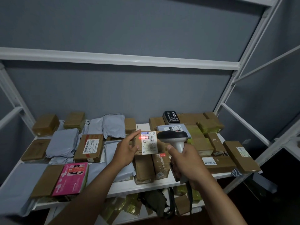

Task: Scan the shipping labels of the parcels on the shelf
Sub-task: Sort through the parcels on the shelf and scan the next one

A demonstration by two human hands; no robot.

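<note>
Cardboard parcel lifted off the white shelf, label facing up, mid-shelf above other boxes. Left hand grips its left edge, thumb on top. Right hand wrapped round the handle of a barcode scanner, head just right of the label; red scan line across the top barcode.

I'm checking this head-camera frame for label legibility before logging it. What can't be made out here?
- White shipping label on the brown cardboard box that the left hand holds: text too small and blurred to read.
- Grey handheld barcode scanner: the right hand covers its grip and trigger.
- Lower shelf: dim, hidden by the white shelf board and both arms.
- Grey plastic mailer, bottom left: cut by the frame edge.
</note>
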